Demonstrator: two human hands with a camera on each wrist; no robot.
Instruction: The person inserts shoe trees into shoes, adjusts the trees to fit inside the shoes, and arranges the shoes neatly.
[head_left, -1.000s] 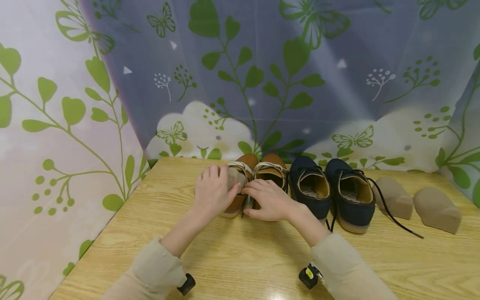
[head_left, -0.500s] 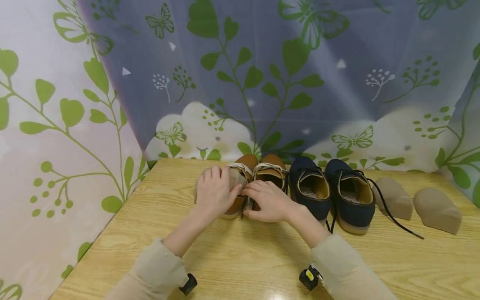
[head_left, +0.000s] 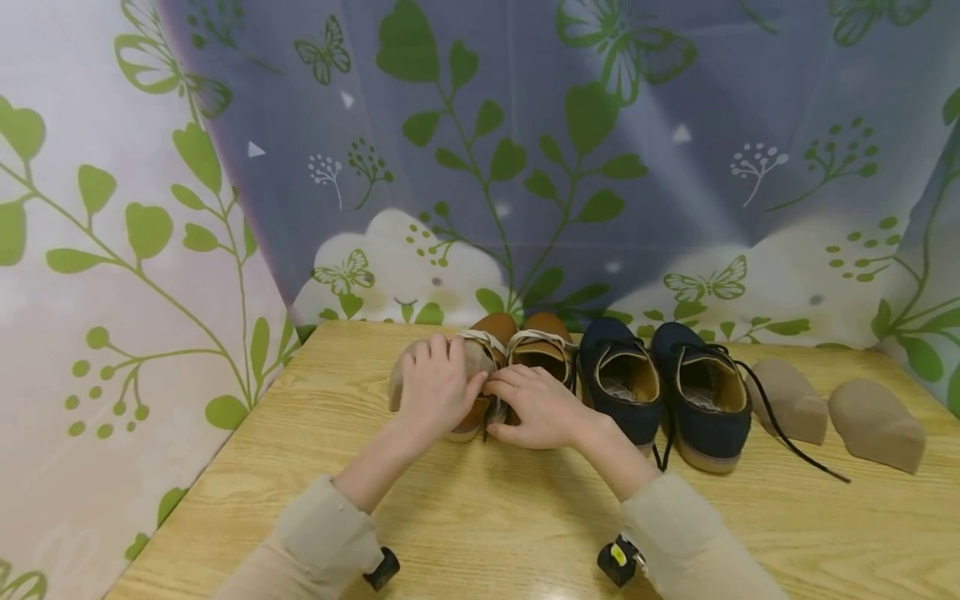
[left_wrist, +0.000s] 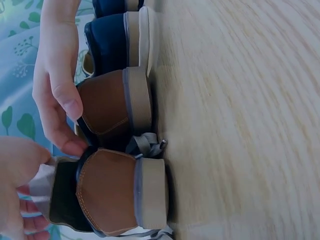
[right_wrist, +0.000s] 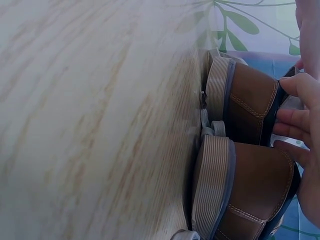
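Two brown shoes with white laces stand side by side, heels toward me. My left hand [head_left: 435, 385] is over the left brown shoe [head_left: 467, 423] and grips a greyish-beige moulded shoe insert [left_wrist: 41, 192] at that shoe's opening; the palm covers much of it from above. With its fingertips my right hand [head_left: 542, 407] holds the collar of the same shoe. Its thumb lies apart, near the heel of the right brown shoe [right_wrist: 255, 180], whose opening is partly hidden by the hand.
To the right stand two navy shoes [head_left: 708, 429], a loose black lace trailing from one. Beyond them lie two beige inserts [head_left: 795, 408]. Another beige insert [head_left: 395, 390] shows partly behind my left hand. A patterned cloth [head_left: 645, 192] rises behind the wooden table [head_left: 510, 517].
My left hand has shifted slightly to the right, closer to the right hand. The right hand keeps nearly the same place, and the shoes have not moved.
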